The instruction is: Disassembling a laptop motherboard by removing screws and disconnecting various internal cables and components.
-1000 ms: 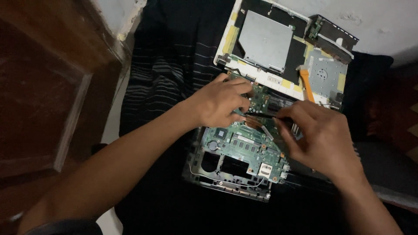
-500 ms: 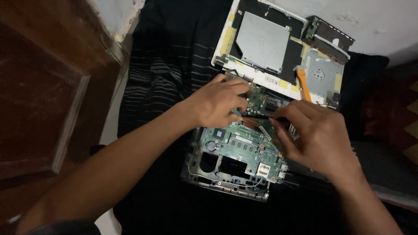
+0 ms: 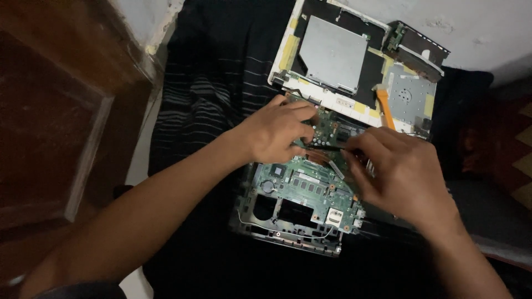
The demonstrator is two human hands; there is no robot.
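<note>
An opened laptop base with a green motherboard (image 3: 302, 191) lies on a dark striped cloth. My left hand (image 3: 277, 133) rests on the board's upper left part, fingers curled over a copper-coloured piece. My right hand (image 3: 402, 174) hovers over the board's right side and pinches a thin dark tool (image 3: 327, 148) whose tip points left toward my left fingers. The board's upper right is hidden under my right hand.
A white laptop cover (image 3: 338, 102) with a silver metal plate (image 3: 330, 52) and an orange ribbon cable (image 3: 385, 108) lies just behind the board. A brown wooden door panel (image 3: 55, 122) stands at the left. A pale wall runs along the top.
Both hands stay on the board. My right hand and the thin tool have shifted slightly; the view has drifted a little.
</note>
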